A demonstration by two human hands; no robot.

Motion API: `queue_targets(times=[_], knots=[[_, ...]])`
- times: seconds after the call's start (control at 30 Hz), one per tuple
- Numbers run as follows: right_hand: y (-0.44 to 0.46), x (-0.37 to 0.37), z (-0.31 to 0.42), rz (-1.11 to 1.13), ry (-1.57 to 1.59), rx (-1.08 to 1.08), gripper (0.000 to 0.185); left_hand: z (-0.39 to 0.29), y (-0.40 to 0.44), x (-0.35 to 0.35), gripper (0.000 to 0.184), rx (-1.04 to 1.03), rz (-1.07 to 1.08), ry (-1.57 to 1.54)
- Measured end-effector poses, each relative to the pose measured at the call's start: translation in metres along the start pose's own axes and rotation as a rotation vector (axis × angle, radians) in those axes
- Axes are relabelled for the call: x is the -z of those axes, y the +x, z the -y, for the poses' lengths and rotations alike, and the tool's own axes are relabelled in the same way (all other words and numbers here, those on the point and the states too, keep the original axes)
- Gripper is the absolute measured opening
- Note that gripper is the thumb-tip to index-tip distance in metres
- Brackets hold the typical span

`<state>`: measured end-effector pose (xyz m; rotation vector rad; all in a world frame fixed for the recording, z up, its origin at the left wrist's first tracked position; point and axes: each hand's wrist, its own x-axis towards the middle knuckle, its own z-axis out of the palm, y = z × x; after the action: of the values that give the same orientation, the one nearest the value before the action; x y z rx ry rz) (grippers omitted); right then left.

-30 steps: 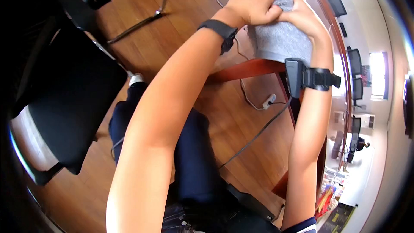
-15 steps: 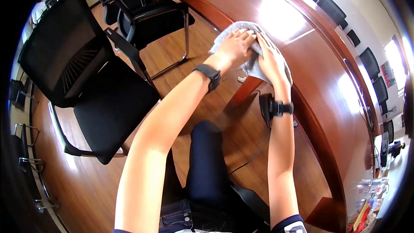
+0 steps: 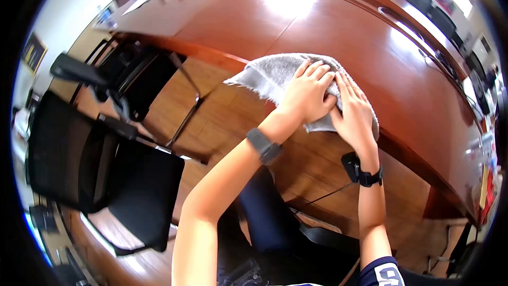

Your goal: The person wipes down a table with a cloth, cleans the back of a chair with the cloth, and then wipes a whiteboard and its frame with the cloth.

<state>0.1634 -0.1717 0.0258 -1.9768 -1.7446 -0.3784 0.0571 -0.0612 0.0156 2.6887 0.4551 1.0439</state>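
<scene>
A grey towel [image 3: 270, 77] with a frayed edge lies over the near edge of the reddish-brown wooden table [image 3: 238, 21], one corner reaching left and another part hanging below the edge. My left hand [image 3: 308, 92] presses flat on its middle, fingers stretched out. Close beside it, my right hand [image 3: 355, 114] also rests flat on the towel, its fingers pointing away from me. The thumbs nearly meet. Both wrists wear black bands. The palms and the table under the towel are hidden.
A black office chair [image 3: 143, 190] stands at the left, with another chair [image 3: 143, 79] behind it near the table. A black cable [image 3: 325, 195] runs above the wood floor [image 3: 222, 108] under the table. Bottles [image 3: 108, 18] and papers stand at the table's far left.
My view has turned left, showing more of the tabletop. Both hands have stayed on the towel, which now spreads wider, with a corner out to the left.
</scene>
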Motion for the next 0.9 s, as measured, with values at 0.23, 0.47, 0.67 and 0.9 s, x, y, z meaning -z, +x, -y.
queue_targets(times=[0.23, 0.47, 0.67, 0.9], knots=[[0.020, 0.000, 0.031, 0.118, -0.155, -0.113, 0.054, 0.015, 0.001, 0.006, 0.050, 0.077, -0.031, -0.245], [0.031, -0.003, 0.013, 0.202, -0.334, -0.274, 0.054, -0.005, 0.028, 0.006, 0.060, 0.172, 0.122, -0.270], [0.067, 0.030, 0.015, 0.559, 0.004, -0.414, 0.064, 0.002, 0.053, 0.021, 0.064, 0.234, 0.417, -0.277], [0.092, 0.015, -0.032, 0.902, -0.019, -0.430, 0.068, 0.038, 0.091, -0.012, 0.058, 0.117, 0.576, -0.166]])
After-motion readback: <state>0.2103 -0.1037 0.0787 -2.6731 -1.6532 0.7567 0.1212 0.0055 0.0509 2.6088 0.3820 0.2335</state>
